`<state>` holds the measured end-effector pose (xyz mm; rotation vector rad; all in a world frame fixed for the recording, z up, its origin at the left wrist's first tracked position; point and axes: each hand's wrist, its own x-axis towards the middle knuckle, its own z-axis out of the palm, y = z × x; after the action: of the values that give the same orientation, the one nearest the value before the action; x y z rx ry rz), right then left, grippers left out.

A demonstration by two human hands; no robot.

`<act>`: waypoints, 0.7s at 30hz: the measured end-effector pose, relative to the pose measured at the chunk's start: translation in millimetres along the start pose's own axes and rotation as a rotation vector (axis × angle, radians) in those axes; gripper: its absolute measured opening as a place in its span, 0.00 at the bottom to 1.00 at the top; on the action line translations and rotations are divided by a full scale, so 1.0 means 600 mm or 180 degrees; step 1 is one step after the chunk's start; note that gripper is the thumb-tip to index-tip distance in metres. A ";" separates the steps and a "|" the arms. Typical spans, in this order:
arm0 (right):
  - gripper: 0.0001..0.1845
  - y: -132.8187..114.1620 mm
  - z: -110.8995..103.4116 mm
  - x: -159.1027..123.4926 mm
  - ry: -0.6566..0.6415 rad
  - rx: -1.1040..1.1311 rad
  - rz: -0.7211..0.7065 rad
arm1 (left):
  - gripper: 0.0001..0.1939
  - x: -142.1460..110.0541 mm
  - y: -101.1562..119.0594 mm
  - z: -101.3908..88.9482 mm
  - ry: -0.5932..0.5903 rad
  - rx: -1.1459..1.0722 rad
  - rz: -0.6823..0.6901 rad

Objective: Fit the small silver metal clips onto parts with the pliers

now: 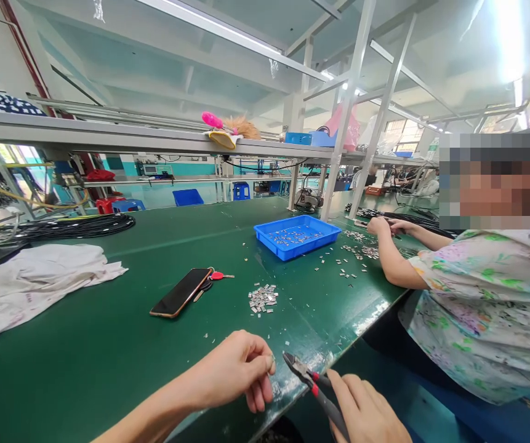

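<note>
My left hand hovers near the front edge of the green table, fingers pinched on a tiny metal piece. My right hand grips red-handled cutting pliers, whose jaws point left toward that piece, a short gap away. A small heap of metal pieces lies on the table just beyond my hands.
A phone with keys lies left of the heap. A blue tray holds more pieces, with others scattered to its right. White cloth and black cables lie at left. A person in a floral shirt works at right.
</note>
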<state>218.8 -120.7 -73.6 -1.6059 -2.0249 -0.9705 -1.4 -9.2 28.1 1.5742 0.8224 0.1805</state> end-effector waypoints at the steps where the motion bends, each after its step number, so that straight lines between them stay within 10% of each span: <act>1: 0.16 -0.001 -0.001 0.002 0.0121 -0.0113 -0.0028 | 0.10 0.000 -0.001 0.000 0.0008 0.0047 -0.0008; 21: 0.15 -0.018 -0.015 0.009 0.0517 -0.0638 -0.0295 | 0.08 -0.010 -0.012 0.008 -0.0096 0.0711 0.0101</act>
<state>206.1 -124.3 -66.7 -1.4849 -1.9576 -1.3303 -6.2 -17.1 22.4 1.7958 0.8159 0.0897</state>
